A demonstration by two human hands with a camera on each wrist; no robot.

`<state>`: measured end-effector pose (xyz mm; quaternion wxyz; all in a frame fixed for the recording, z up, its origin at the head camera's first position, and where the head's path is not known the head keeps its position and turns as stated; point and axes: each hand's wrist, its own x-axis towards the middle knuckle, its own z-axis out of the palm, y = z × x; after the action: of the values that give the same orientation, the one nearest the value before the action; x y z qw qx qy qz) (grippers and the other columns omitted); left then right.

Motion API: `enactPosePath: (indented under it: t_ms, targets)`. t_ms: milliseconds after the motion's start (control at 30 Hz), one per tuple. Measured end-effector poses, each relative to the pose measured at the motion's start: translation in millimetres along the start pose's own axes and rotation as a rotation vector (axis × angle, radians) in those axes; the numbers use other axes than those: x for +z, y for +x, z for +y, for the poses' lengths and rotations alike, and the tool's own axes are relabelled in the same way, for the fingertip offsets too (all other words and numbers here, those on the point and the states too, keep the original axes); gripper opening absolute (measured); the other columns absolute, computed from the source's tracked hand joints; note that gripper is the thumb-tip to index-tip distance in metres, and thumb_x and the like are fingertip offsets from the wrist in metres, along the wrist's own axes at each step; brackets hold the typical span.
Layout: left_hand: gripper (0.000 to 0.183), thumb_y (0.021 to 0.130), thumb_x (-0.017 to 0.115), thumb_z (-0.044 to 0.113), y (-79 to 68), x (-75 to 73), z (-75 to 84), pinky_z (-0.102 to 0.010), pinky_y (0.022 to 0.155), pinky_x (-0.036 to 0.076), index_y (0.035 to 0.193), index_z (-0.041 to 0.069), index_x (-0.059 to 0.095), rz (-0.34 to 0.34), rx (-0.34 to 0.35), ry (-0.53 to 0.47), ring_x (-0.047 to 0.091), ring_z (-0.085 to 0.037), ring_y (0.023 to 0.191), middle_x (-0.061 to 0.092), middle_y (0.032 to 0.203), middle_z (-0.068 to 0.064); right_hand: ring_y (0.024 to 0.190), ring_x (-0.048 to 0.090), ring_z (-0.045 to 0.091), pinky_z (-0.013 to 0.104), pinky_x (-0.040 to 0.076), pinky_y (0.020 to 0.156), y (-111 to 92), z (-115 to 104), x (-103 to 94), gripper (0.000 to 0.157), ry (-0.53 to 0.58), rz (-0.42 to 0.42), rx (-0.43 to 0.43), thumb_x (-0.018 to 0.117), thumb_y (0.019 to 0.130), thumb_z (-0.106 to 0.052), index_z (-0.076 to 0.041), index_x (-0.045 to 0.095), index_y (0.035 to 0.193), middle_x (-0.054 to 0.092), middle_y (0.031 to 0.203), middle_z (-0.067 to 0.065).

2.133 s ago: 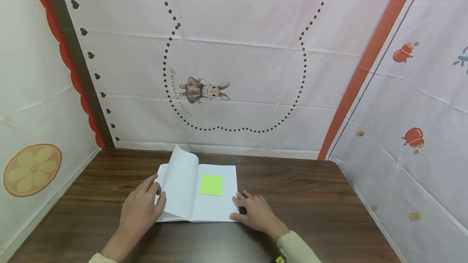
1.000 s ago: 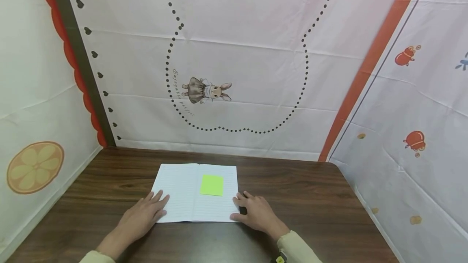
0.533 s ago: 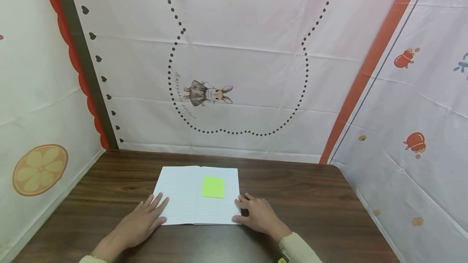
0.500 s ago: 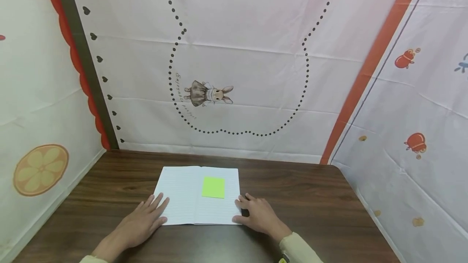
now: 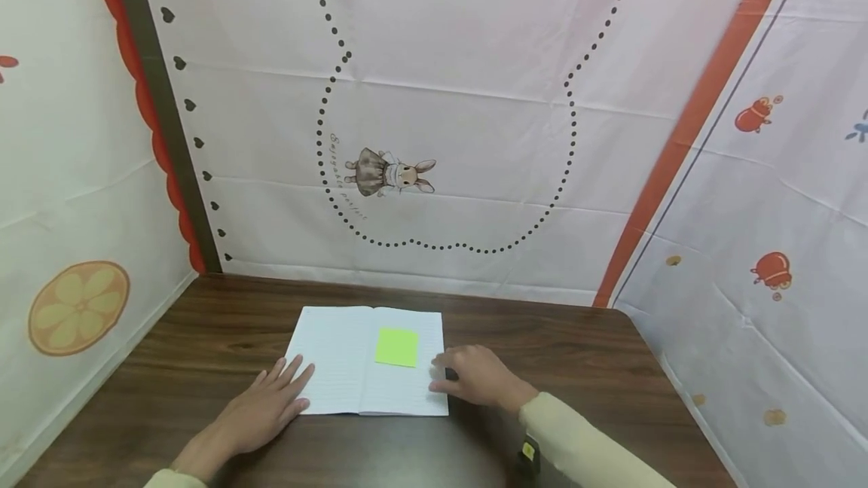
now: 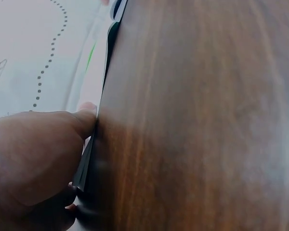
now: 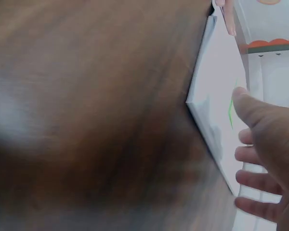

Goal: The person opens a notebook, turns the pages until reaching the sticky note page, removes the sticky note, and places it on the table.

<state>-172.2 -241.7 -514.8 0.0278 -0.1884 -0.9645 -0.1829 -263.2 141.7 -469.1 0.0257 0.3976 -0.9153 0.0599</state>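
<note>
An open lined notebook (image 5: 332,367) lies flat on the table. On its right page sits a bright green sticky note (image 5: 397,347). My left hand (image 5: 261,409) rests with spread, straight fingers on the left page's lower outer corner; in the left wrist view its thumb (image 6: 86,118) lies at the notebook's near edge. My right hand (image 5: 478,375) hovers at the right page's outer edge, fingers relaxed and slightly bent. In the right wrist view that hand (image 7: 272,144) appears raised off the page with nothing between thumb and fingers.
The dark wood table (image 5: 576,367) extends on both sides of the notebook. A white printed cloth (image 5: 475,172) hangs behind it, and similar cloths stand at left and right. A dark device with a yellow mark (image 5: 529,452) is by the right sleeve.
The lifted page has been turned down flat to the left, and my left hand has come to rest on it. My right hand has just lifted and moved slightly up the right edge.
</note>
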Motion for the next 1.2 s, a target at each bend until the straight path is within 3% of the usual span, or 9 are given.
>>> enactPosePath:
  t_ms: [233, 433, 700, 900, 1000, 1200]
  targets:
    - [0.057, 0.108, 0.049, 0.040, -2.1, -3.3, 0.0, -0.075, 0.113, 0.023, 0.153, 0.005, 0.045, -0.012, -0.006, -0.029, 0.026, -0.055, 0.147, 0.035, 0.160, -0.026, 0.114, 0.070, 0.017, 0.035, 0.057, 0.096, 40, -11, 0.1, 0.049, -0.027, 0.049, -0.028, 0.073, 0.090, -0.054, -0.015, 0.076, 0.121, 0.073, 0.124, -0.001]
    - [0.058, 0.108, 0.049, 0.040, 0.2, -1.8, 0.0, -0.076, 0.113, 0.021, 0.153, 0.005, 0.046, -0.023, -0.014, -0.043, 0.026, -0.055, 0.147, 0.034, 0.160, -0.027, 0.115, 0.069, 0.019, 0.035, 0.056, 0.097, 61, -19, 7.0, 0.052, -0.083, 0.065, -0.023, 0.078, 0.085, -0.055, -0.017, 0.077, 0.120, 0.073, 0.124, -0.002]
    - [0.058, 0.107, 0.049, 0.041, -1.7, -1.6, -0.8, -0.075, 0.114, 0.020, 0.153, 0.005, 0.045, -0.018, -0.027, -0.048, 0.025, -0.055, 0.147, 0.034, 0.160, -0.027, 0.085, 0.067, 0.010, 0.027, 0.056, 0.075, 69, -21, 19.5, 0.032, -0.090, 0.111, -0.060, 0.082, 0.085, -0.047, -0.019, 0.077, 0.099, 0.073, 0.090, -0.009]
    - [0.058, 0.107, 0.050, 0.040, -1.9, -1.4, -0.2, -0.075, 0.114, 0.020, 0.153, 0.005, 0.046, -0.013, -0.026, -0.046, 0.026, -0.055, 0.147, 0.034, 0.160, -0.027, 0.105, 0.071, 0.016, 0.034, 0.059, 0.087, 69, -24, 23.8, 0.020, -0.183, 0.152, -0.083, 0.078, 0.091, -0.038, -0.020, 0.078, 0.101, 0.077, 0.111, -0.005]
    - [0.058, 0.107, 0.050, 0.040, -2.1, -0.9, -0.3, -0.075, 0.114, 0.020, 0.153, 0.005, 0.046, -0.011, -0.028, -0.046, 0.026, -0.055, 0.147, 0.034, 0.160, -0.027, 0.110, 0.071, 0.019, 0.037, 0.059, 0.085, 69, -28, 25.3, 0.014, -0.254, 0.179, -0.113, 0.072, 0.093, -0.029, -0.021, 0.077, 0.104, 0.075, 0.118, -0.003]
    - [0.058, 0.107, 0.050, 0.040, -2.9, 0.0, -0.5, -0.075, 0.114, 0.020, 0.153, 0.005, 0.046, -0.004, -0.026, -0.046, 0.026, -0.054, 0.147, 0.034, 0.160, -0.027, 0.106, 0.072, 0.021, 0.037, 0.059, 0.077, 71, -32, 31.7, 0.010, -0.320, 0.262, -0.123, 0.068, 0.094, -0.020, -0.021, 0.077, 0.100, 0.077, 0.112, -0.004]
